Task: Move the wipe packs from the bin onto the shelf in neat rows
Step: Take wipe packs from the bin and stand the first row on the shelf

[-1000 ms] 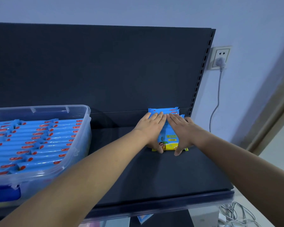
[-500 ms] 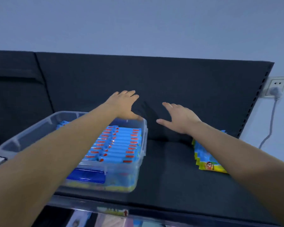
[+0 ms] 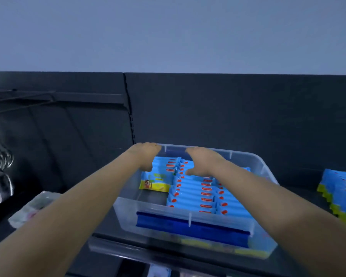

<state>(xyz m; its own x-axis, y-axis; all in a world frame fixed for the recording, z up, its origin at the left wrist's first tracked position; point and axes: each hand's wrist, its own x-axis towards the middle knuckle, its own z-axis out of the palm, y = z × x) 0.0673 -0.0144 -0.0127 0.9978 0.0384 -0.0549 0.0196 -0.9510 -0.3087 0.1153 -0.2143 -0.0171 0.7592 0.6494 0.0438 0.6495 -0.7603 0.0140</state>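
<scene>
Beneath left hand (image 3: 146,156) and right hand (image 3: 203,163), wipe packs (image 3: 196,193) in the bin (image 3: 258,162)

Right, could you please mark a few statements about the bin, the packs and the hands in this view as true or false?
1. The left hand and the right hand are both over the far end of the clear plastic bin. True.
2. The bin is empty. False: rows of blue wipe packs stand on edge in it.
3. One flat pack shows its yellow face at the bin's left side. True.
4. No packs are outside the bin. False: a stack of packs lies on the shelf at the right edge of the view, apart from the bin.
</scene>
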